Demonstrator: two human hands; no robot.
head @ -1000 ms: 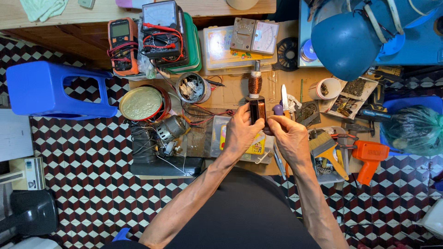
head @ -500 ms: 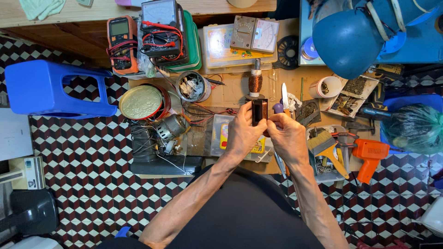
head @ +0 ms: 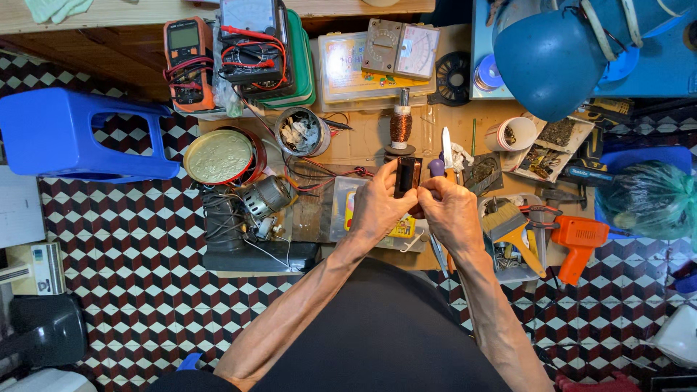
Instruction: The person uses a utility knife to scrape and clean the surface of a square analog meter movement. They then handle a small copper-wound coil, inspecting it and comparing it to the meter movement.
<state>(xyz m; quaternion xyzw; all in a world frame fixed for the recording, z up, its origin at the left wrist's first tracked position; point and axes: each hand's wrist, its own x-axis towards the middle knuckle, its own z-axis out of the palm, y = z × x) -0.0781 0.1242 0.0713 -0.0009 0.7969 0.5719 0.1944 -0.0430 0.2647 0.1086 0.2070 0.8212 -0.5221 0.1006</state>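
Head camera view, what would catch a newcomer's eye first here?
Probably the two hands at centre: the left hand and right hand together hold a small dark block-shaped part over a cluttered workbench. Next, the big blue lamp shade at upper right and the bright blue plastic stool on the checkered floor at left.

three meters [head: 189, 62], one blue stool [head: 80, 134], two hands [head: 381, 207]

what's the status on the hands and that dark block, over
Left hand and right hand both gripping the dark block, held above the workbench. Copper coil stands just beyond it; knife beside. Nothing blocking.
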